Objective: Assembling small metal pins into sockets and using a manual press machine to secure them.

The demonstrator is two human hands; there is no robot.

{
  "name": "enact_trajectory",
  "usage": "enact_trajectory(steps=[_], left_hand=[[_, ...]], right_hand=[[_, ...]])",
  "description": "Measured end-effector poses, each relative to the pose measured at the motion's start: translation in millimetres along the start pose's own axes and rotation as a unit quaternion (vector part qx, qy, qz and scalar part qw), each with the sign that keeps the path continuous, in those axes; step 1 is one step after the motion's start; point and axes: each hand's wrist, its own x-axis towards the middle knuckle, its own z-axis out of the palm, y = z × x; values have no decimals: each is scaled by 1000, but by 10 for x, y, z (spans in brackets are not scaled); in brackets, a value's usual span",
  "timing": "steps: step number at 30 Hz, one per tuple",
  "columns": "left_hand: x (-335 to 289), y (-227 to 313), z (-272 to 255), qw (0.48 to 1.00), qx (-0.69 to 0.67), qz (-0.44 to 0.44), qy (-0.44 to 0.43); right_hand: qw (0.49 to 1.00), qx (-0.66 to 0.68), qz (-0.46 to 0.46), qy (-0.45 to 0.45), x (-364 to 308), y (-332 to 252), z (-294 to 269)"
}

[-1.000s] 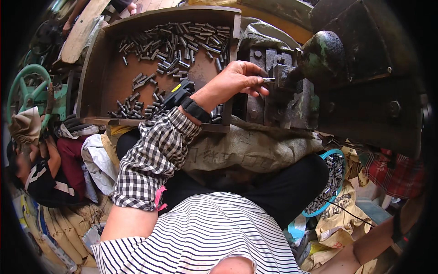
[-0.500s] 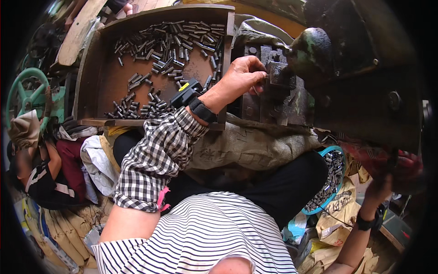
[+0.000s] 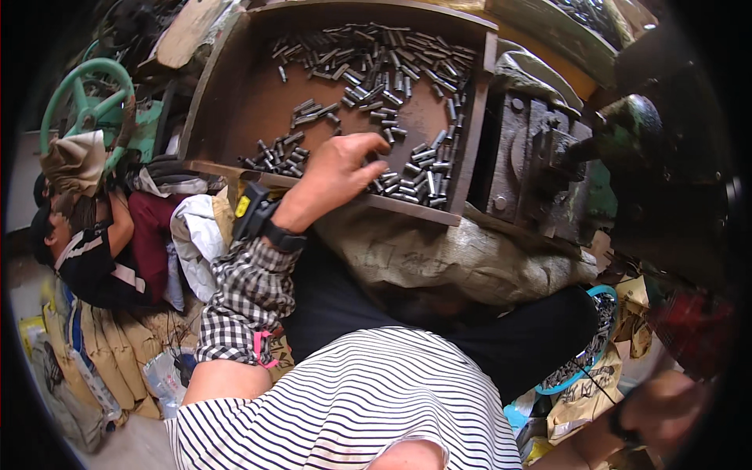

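My left hand hovers over the near edge of a shallow wooden tray strewn with short metal tubes. Its thumb and forefinger are apart, with no part visible between them; the other fingers are partly hidden. Loose tubes lie on both sides of the hand. At lower right, my right hand is smeared by motion, so its fingers do not show clearly. It is below a red cloth at the machine's side. The dark, greasy machine block stands just right of the tray.
A blue-rimmed basket full of small metal parts stands by my right knee. Sacking hangs below the tray. At left are a green handwheel and another person. Stacked paper sacks lie lower left.
My left hand has left the machine block and moved left to the tray, its pinch now loosened. My right hand has dropped away from the red cloth. The whole view has shifted.
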Motion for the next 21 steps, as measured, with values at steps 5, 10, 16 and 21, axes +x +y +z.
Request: enact_trajectory(steps=[5, 10, 16, 21], left_hand=[[162, 33, 268, 990, 97, 104, -14], [304, 7, 421, 977, 164, 119, -66], [292, -8, 466, 965, 209, 136, -84], [315, -82, 491, 971, 178, 141, -76]], right_hand=[[973, 79, -143, -165, -40, -735, 1667], [957, -26, -121, -263, -107, -734, 2758], [911, -111, -134, -375, 4, -847, 2971], [886, -89, -91, -447, 20, -891, 2974]])
